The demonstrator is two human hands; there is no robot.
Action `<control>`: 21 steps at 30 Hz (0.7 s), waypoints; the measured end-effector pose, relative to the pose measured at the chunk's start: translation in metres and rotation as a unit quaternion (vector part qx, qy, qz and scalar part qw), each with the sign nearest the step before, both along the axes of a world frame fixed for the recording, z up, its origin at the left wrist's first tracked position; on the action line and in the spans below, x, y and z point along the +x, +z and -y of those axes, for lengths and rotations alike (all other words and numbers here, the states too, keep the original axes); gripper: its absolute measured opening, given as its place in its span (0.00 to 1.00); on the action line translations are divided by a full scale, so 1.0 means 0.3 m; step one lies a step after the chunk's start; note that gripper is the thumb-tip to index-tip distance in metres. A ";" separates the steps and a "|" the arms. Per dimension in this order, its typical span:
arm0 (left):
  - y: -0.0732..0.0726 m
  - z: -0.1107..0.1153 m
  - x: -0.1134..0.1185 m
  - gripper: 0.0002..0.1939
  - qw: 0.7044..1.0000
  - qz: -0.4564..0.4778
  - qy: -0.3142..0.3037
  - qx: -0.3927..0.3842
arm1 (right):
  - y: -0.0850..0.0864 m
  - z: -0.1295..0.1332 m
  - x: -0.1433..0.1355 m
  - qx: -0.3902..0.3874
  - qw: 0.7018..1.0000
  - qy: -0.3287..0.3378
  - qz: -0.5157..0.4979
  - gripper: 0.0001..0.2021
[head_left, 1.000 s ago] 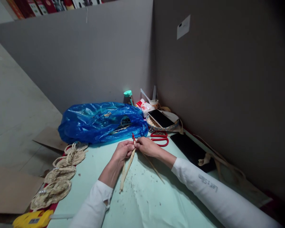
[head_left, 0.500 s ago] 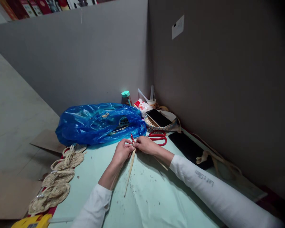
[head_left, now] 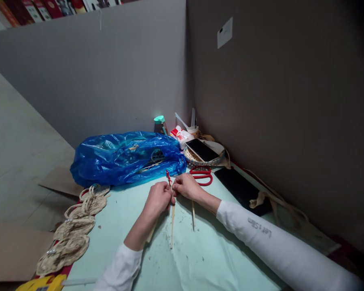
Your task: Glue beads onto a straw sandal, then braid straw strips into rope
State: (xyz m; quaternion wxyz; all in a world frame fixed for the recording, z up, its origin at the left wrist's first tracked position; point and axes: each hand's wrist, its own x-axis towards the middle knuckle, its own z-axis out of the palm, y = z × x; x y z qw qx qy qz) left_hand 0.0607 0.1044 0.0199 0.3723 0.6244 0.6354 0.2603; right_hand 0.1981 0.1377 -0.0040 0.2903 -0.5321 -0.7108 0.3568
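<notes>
My left hand (head_left: pixel 158 198) is closed with its fingertips pinching pale straw strips (head_left: pixel 172 226) over the table. Right beside it, my right hand (head_left: pixel 186 186) pinches the same bundle, thumb and fingers pressed together. One strip hangs down between the hands, another strip (head_left: pixel 193 218) trails below my right wrist, and a third shows under my left forearm. A small red object (head_left: pixel 168 176), perhaps a clip, rises just past the fingertips at the top of the strips. Exactly how the strips cross is hidden by the fingers. Red-handled scissors (head_left: pixel 202 176) lie just beyond my right hand.
A blue plastic bag (head_left: pixel 115 157) lies at the back. Behind the scissors, a phone (head_left: pixel 202 150) rests on a round basket (head_left: pixel 206 162). Several coiled straw pieces (head_left: pixel 63 248) line the left edge, near a yellow tool (head_left: pixel 42 283). A dark flat object (head_left: pixel 242 190) lies right.
My left hand has turned over, its fingers now more curled. The hanging strip has swung to nearly upright, and the one by my right wrist has shifted left and points down.
</notes>
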 end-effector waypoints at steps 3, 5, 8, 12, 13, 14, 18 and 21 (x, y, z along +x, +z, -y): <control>0.003 0.057 0.069 0.09 0.990 -0.124 0.002 0.068 | -0.013 -0.010 0.008 -0.028 0.999 0.000 -0.042 0.08; 0.001 0.094 0.112 0.14 0.978 -0.184 -0.001 0.095 | -0.020 -0.016 0.013 -0.052 0.996 0.004 -0.070 0.09; 0.000 0.126 0.145 0.16 0.968 -0.227 -0.024 0.106 | -0.027 -0.018 0.017 -0.079 0.991 0.016 -0.111 0.09; 0.015 0.098 0.112 0.10 0.972 -0.205 -0.052 0.106 | -0.032 -0.018 0.013 -0.099 0.984 0.020 -0.148 0.07; 0.019 0.081 0.094 0.10 0.975 -0.187 -0.055 0.103 | -0.031 -0.017 0.010 -0.103 0.983 0.017 -0.154 0.06; 0.022 0.063 0.076 0.11 0.980 -0.167 -0.055 0.098 | -0.030 -0.016 0.008 -0.107 0.981 0.015 -0.159 0.06; 0.022 0.000 0.013 0.08 0.993 -0.070 -0.037 0.085 | -0.021 -0.010 0.006 -0.116 0.977 0.008 -0.178 0.05; 0.016 -0.021 -0.015 0.13 0.998 0.016 -0.024 0.056 | -0.009 -0.003 0.012 -0.117 0.975 0.006 -0.189 0.07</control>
